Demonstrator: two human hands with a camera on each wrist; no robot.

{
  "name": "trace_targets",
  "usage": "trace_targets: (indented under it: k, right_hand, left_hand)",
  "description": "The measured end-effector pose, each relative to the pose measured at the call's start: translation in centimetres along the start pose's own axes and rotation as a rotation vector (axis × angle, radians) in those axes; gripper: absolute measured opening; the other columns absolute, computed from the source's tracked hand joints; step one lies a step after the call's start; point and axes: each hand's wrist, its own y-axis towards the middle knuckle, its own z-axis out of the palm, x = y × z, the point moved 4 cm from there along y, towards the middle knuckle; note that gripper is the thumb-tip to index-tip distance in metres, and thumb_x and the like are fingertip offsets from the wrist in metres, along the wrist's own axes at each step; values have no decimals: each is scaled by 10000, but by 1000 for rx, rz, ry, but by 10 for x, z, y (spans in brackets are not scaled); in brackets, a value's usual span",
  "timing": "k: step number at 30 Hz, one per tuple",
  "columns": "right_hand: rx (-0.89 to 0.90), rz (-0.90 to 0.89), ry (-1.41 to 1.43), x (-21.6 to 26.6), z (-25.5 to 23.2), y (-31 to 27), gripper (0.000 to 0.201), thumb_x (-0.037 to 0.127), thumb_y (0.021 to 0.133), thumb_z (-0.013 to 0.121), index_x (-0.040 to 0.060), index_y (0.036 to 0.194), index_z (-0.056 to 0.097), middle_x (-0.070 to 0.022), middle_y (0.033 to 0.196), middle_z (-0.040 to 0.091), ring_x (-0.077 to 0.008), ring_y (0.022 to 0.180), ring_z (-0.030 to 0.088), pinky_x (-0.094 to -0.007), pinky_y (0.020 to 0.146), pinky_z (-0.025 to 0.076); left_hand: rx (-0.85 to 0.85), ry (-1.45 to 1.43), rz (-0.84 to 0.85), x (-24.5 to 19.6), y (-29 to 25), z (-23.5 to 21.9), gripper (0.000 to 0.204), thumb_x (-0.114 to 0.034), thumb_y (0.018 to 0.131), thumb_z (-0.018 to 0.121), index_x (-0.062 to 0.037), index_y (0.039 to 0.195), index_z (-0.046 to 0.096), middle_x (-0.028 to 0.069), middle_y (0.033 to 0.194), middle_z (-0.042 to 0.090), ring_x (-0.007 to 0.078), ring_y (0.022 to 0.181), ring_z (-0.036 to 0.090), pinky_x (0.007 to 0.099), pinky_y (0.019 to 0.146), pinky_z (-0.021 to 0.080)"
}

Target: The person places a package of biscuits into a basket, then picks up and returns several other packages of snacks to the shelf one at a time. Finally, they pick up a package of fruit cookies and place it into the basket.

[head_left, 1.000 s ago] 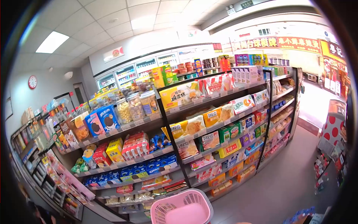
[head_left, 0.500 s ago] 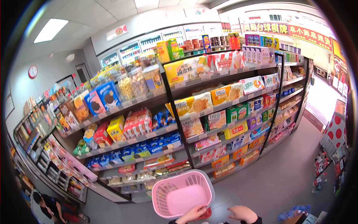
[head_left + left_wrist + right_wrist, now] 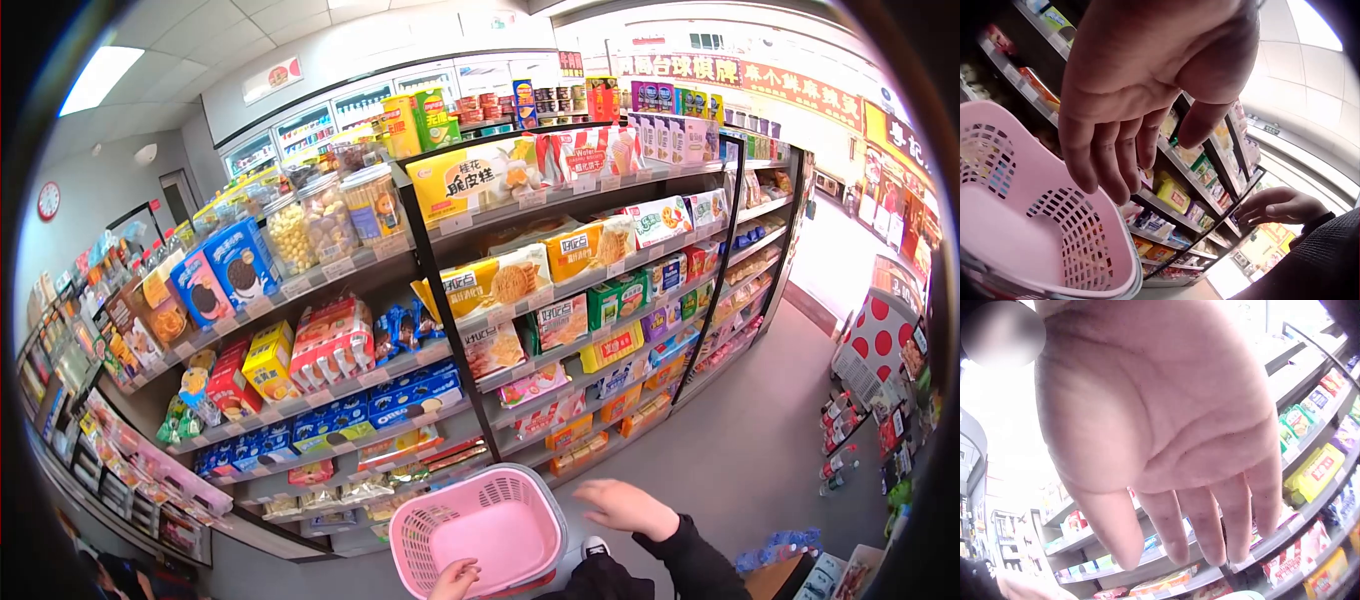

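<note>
A pink basket [image 3: 480,530] with slotted sides stands low at the bottom of the head view, in front of snack shelves. Over its near side is the left hand [image 3: 456,580], and in the left wrist view that hand [image 3: 1154,81] hangs with relaxed fingers beside the basket [image 3: 1016,237], holding nothing. To the right of the basket, the right hand [image 3: 626,508] reaches forward with extended fingers. The right wrist view shows its bare palm [image 3: 1172,419] facing the camera, with nothing in it.
Shelves hold yellow biscuit packs [image 3: 497,284], blue cookie boxes [image 3: 240,264] and clear snack jars [image 3: 325,215]. Bottles [image 3: 838,462] and a blue-wrapped bundle [image 3: 778,550] are on the right. At the lower left is a person in dark clothes [image 3: 125,578]. Grey floor [image 3: 730,440] runs toward the doorway.
Both hands came into view from below. The right hand then moved up and rightward of the basket, its dark sleeve now showing; the left moved left over the basket's near side. The view shifted.
</note>
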Motion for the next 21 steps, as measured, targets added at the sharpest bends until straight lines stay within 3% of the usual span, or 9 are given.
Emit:
trace_targets:
  k: [8,13,16,18,21]
  right_hand:
    - [-420,-366,-173,-45,-142,143,314,68,722,577,10,1022,505,-162,994,547,-317,943,523,-388,809,431]
    - [-542,-506,-252,-72,-222,252,344,66,694,601,12,1022,510,-160,982,557,-315,960,523,-388,810,433]
    - [-426,-502,-423,-88,-234,301,365,150,646,648,18,968,540,-153,896,580,-315,887,547,-393,772,438]
    - [16,-230,-527,-103,-229,327,492,241,608,686,-5,1008,543,-173,934,588,-318,889,560,-388,772,449]
    - [125,-214,-459,-105,-234,341,560,304,585,699,-47,992,543,-195,931,595,-318,880,571,-369,763,453]
  left_hand:
    - [-214,-147,81,-41,39,14,311,-119,855,499,12,1138,493,110,996,567,176,873,555,280,767,450]
    - [-256,-148,130,-77,67,40,307,-112,865,497,15,1144,485,110,996,561,176,868,552,274,771,450]
    - [-312,-161,137,-83,78,54,306,-108,863,500,12,1144,482,108,983,563,171,851,548,269,758,450]
    - [-348,-158,132,-90,79,62,304,-105,864,495,9,1146,481,106,978,564,166,842,546,268,753,448]
    - [-405,-146,140,-98,79,72,300,-100,867,486,4,1149,479,103,970,567,157,823,540,265,743,445]
